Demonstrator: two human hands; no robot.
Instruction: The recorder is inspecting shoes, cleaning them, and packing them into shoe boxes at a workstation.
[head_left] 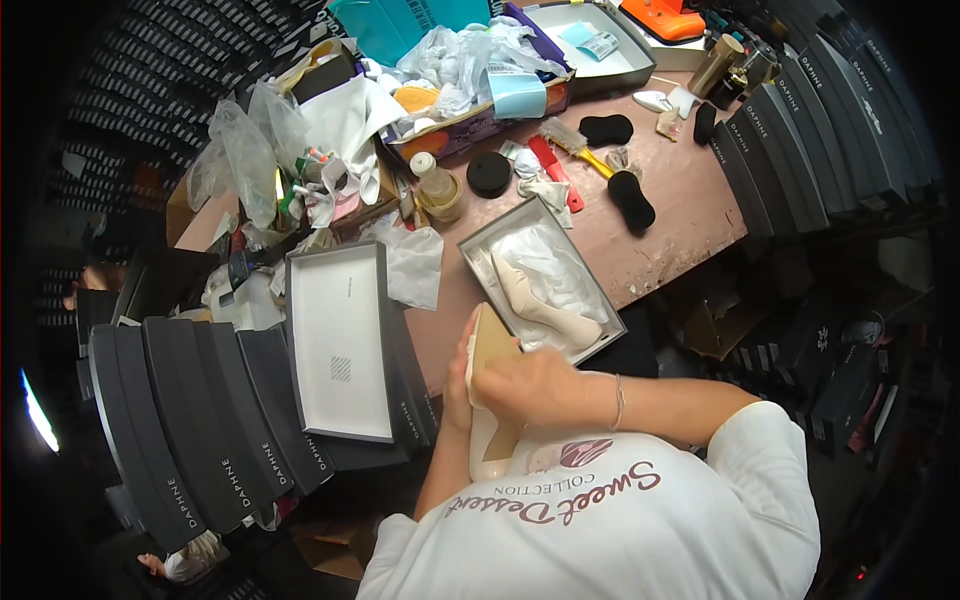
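Observation:
A cream high-heeled shoe point(492, 335) is held in front of my chest, its tan sole turned up and its toe pointing away from me. My left hand point(457, 390) is closed round its left side. Against the middle of the sole presses my right hand point(530, 388), with its fingers curled shut; whatever they hold, if anything, is hidden. Just beyond, a second cream shoe point(540, 310) lies on white tissue paper point(555, 262) in an open grey shoe box point(612, 338).
To the left, a box lid point(343, 345) with a white inside rests against dark shoe boxes point(215, 430). More dark boxes point(790, 150) stand at right. On the table lie a yellow-handled brush point(580, 148), a red-handled tool point(553, 172), black pads point(630, 200) and a bottle point(432, 178).

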